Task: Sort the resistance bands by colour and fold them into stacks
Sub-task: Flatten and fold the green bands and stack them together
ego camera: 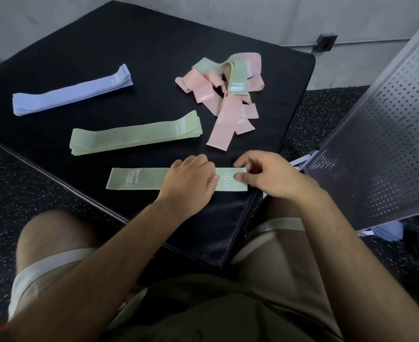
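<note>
A single green band lies flat and lengthwise in the lower middle of the frame, near the front edge of the black desk. The left hand rests knuckles-up across the band's middle. Its fingers bend down over the far edge and the tips are hidden, so I cannot tell whether they grip the band or only press it. The right hand holds the band's right end, the thumb on top beside the printed "30" and the fingers curled at the far edge, pinching it. Just above, in the middle of the frame, sits a stack of folded green bands. In the upper left lies a stack of folded lilac bands, well apart from the green one. In the upper right is a loose pile of pink bands with one more green band draped over it. A perforated grey metal panel stands at the right edge.
</note>
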